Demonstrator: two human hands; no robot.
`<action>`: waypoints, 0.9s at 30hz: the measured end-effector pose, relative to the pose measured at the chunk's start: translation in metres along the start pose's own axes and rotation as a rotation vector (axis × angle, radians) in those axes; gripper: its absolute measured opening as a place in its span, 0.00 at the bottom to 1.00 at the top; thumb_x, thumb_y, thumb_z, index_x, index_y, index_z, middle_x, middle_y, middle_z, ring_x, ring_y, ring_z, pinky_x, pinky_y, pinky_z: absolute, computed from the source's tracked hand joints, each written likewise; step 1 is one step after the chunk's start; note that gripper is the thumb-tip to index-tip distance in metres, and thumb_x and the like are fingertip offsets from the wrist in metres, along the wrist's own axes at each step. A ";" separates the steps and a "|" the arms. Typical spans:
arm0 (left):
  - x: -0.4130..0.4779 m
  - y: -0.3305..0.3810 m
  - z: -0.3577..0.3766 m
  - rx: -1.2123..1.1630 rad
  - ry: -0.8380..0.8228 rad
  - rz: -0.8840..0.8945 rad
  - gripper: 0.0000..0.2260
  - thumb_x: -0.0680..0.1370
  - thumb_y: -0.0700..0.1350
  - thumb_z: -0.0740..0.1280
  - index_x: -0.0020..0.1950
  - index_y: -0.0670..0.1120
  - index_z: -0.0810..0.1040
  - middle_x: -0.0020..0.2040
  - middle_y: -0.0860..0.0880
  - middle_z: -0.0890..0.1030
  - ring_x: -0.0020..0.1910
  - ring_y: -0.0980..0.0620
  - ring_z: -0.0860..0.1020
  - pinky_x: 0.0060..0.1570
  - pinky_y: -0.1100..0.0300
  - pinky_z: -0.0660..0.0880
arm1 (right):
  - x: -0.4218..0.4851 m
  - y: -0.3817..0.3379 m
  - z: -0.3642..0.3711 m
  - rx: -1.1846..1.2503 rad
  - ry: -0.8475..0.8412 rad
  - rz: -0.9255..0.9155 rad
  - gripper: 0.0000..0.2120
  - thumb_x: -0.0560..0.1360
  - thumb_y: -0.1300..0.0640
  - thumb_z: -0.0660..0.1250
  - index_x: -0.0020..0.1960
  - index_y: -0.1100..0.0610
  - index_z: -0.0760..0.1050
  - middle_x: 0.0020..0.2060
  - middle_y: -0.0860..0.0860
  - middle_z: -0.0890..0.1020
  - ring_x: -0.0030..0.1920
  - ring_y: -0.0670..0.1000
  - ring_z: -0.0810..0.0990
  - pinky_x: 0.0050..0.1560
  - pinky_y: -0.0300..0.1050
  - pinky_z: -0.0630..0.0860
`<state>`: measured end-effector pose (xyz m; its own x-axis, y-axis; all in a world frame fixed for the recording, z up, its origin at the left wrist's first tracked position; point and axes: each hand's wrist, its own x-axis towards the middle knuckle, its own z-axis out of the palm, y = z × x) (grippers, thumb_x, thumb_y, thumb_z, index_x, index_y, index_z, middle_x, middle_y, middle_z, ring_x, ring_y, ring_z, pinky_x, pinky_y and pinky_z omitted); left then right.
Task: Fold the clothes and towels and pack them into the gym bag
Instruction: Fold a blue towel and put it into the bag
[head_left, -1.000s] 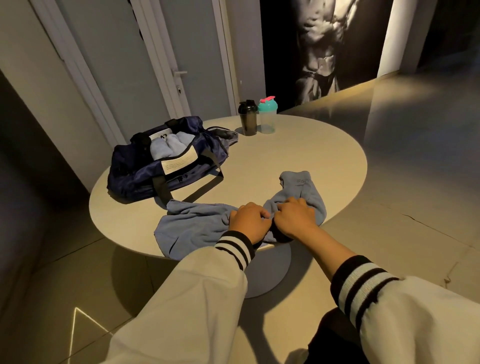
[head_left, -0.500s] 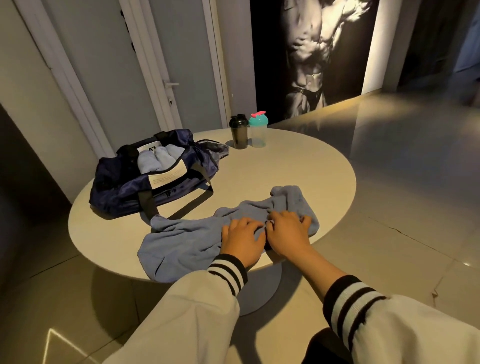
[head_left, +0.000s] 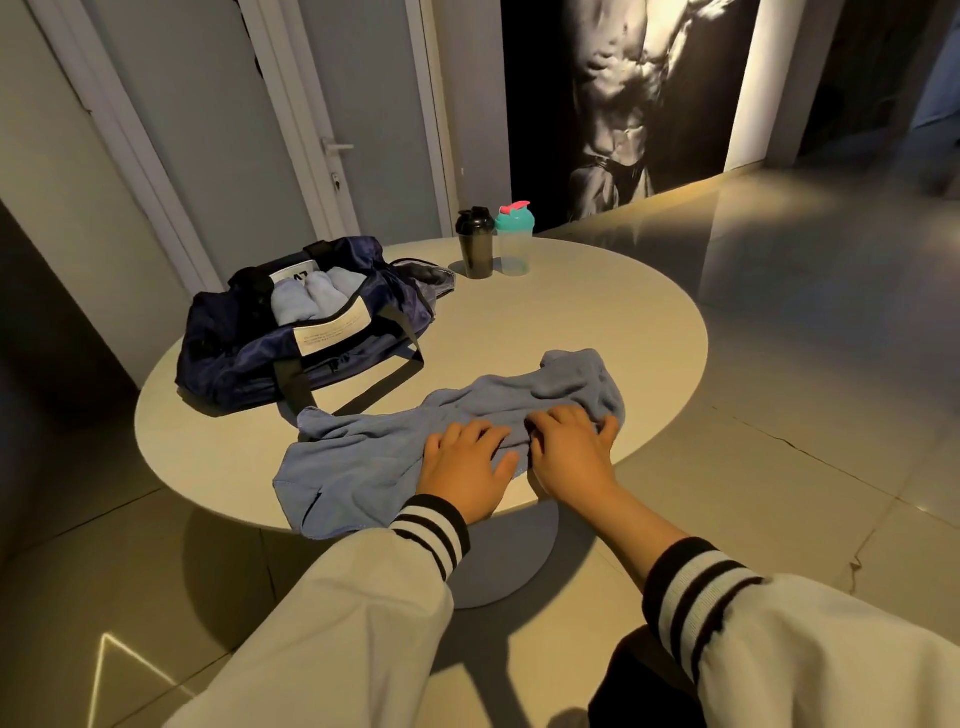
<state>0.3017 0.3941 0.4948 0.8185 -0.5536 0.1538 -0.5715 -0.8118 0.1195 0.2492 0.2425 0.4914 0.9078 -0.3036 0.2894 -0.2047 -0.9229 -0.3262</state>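
A crumpled blue towel lies along the near edge of the round table, its left end reaching the rim. The 2 hands press on its right half, side by side: the left hand lies flat with fingers slightly apart, and the right hand has fingers close together and thumb splayed out. The open gym bag (pale rolled cloths inside) sits at the left edge. A black shaker and a teal-lidded shaker stand together at the far edge.

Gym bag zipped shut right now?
No, the gym bag lies open on the table, with rolled light-blue towels showing in its mouth.
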 end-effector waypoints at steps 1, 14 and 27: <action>-0.002 -0.001 0.000 0.012 -0.037 -0.003 0.23 0.84 0.60 0.51 0.78 0.58 0.61 0.78 0.52 0.63 0.75 0.48 0.61 0.74 0.48 0.54 | 0.001 0.001 0.000 -0.008 -0.026 -0.013 0.17 0.81 0.52 0.56 0.68 0.50 0.71 0.67 0.50 0.73 0.74 0.54 0.62 0.71 0.63 0.47; 0.011 0.030 -0.020 -0.408 -0.055 0.091 0.22 0.82 0.50 0.62 0.76 0.56 0.66 0.78 0.53 0.64 0.76 0.49 0.60 0.75 0.52 0.54 | -0.005 0.034 -0.014 -0.028 -0.010 0.320 0.16 0.83 0.47 0.52 0.66 0.52 0.69 0.63 0.55 0.73 0.65 0.58 0.67 0.61 0.56 0.60; 0.040 0.046 0.014 -0.818 0.047 -0.101 0.22 0.80 0.69 0.53 0.56 0.58 0.79 0.56 0.48 0.83 0.57 0.48 0.80 0.64 0.46 0.76 | 0.035 0.021 -0.023 1.031 -0.115 0.284 0.18 0.83 0.58 0.59 0.73 0.53 0.71 0.58 0.55 0.81 0.49 0.53 0.80 0.47 0.44 0.78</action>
<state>0.3084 0.3320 0.4924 0.8754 -0.4619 0.1426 -0.3723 -0.4559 0.8084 0.2678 0.2066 0.5153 0.9155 -0.4020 0.0144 -0.0552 -0.1611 -0.9854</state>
